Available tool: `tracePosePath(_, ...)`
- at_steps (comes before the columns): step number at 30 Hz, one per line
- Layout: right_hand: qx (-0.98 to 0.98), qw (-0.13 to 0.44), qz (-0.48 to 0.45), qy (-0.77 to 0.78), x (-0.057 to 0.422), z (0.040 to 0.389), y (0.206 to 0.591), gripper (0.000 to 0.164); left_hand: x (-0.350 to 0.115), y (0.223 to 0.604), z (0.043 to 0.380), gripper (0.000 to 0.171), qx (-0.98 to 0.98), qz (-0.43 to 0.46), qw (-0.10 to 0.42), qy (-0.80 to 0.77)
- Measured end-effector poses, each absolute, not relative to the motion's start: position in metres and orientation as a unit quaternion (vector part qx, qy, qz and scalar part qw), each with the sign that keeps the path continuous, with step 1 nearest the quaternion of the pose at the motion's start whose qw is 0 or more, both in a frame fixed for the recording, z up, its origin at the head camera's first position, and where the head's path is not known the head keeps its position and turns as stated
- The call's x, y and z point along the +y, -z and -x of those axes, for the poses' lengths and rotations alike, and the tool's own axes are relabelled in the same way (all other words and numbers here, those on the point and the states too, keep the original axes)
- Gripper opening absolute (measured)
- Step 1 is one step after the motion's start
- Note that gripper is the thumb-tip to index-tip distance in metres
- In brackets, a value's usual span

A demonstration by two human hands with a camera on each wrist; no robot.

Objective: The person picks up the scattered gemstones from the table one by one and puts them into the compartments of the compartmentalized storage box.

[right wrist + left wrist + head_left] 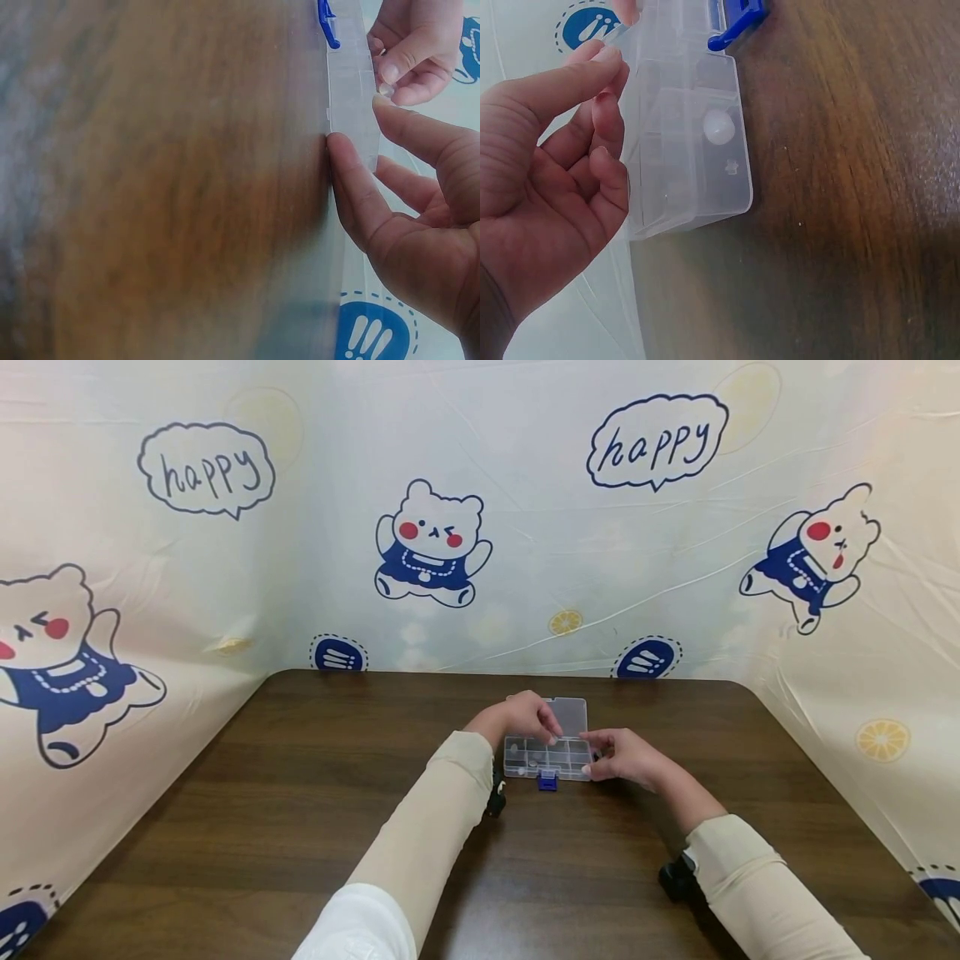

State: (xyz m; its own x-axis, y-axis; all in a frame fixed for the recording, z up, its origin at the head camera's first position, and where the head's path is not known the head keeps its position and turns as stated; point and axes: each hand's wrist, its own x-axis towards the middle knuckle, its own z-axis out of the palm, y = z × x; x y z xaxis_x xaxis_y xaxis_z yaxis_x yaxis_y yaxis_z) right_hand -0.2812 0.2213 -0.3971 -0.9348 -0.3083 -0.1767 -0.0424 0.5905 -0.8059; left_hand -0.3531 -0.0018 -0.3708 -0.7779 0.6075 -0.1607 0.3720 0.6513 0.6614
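Observation:
A clear plastic compartment box (548, 758) with a blue latch (547, 780) lies on the table, its lid (572, 717) raised at the back. Over its compartments, my left hand (529, 717) pinches a small whitish, see-through piece (386, 89) between thumb and forefinger; its exact kind I cannot tell. My right hand (627, 757) grips the box's right end, thumb at the front corner and a finger at the back. In the left wrist view, a round white piece (719, 127) sits in a compartment at the box's left end.
The box stands toward the back of a dark brown wooden table (315, 810). Behind and along both sides hangs a pale printed cloth (525, 560) with cartoon bears. Dark wrist devices (678, 878) sit under both forearms.

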Motion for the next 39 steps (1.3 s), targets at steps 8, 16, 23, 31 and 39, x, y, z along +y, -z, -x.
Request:
tracePosePath(8,0.878,0.156,0.093,0.443,0.221,0.280,0.398,0.065,-0.008,0.374,0.353,0.010,0.880,-0.285,0.174,-0.338)
tracePosePath(16,0.881,0.153,0.097,0.438,0.221,0.279,0.397,0.064,-0.017,0.373,0.350,0.011,0.871,-0.280,0.164,-0.369)
tracePosePath(23,0.882,0.152,0.095,0.436,0.219,0.279,0.396,0.064,-0.026,0.373,0.349,0.015,0.862,-0.283,0.158,-0.391)
tracePosePath(31,0.882,0.148,0.093,0.437,0.219,0.279,0.397,0.065,-0.035,0.372,0.345,0.021,0.851,-0.279,0.147,-0.421)
tracePosePath(39,0.883,0.151,0.091,0.436,0.219,0.279,0.395,0.065,-0.043,0.372,0.340,0.022,0.842,-0.276,0.142,-0.441)
